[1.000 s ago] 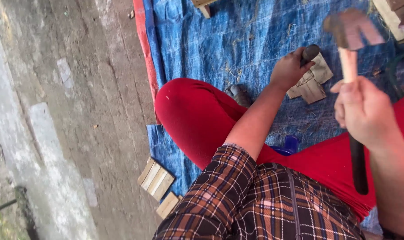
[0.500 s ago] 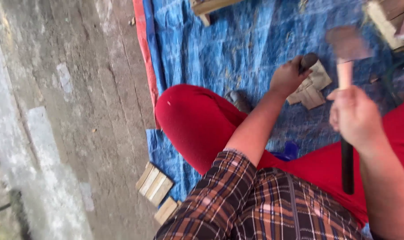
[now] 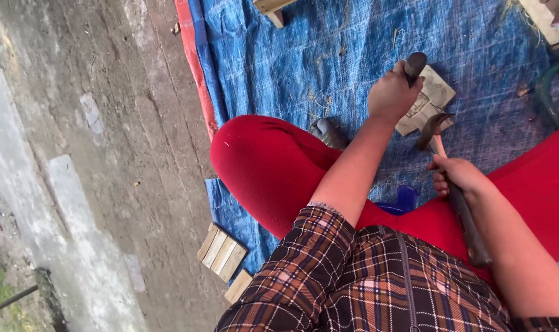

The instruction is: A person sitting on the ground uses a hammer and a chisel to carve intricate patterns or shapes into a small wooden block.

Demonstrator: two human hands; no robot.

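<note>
Change: hammer (image 3: pixel 436 126) was up high by the top edge half a second ago, now its head is down at the block (image 3: pixel 427 104), right beside the left hand; the view has swung a little too
Left hand: left hand (image 3: pixel 391 95) is clenched round a dark chisel (image 3: pixel 414 63), only the rounded top of it poking out above the fist; fingers (image 3: pixel 408 86) wrapped tight, no gap showing
Right hand: right hand (image 3: pixel 459 178) grips the hammer by its handle, fingers curled fully round it, pale wood showing above the fist and the dark end of the handle running back along the forearm
Block: small pale wooden piece lying flat on the blue tarp (image 3: pixel 328 49), just past the left fist, partly hidden by it; the chisel's lower end is out of sight behind the hand, so I cannot tell if it touches the wood
Hammer head: dark metal, hanging over the near corner of the block, between the two hands; contact with the wood not clear
Legs: red trousers (image 3: pixel 267 166), one knee bent across the tarp under the left arm
Around: small slatted wooden panels (image 3: pixel 223 252) lying at the tarp's edge on the concrete (image 3: pixel 95 123)
</note>
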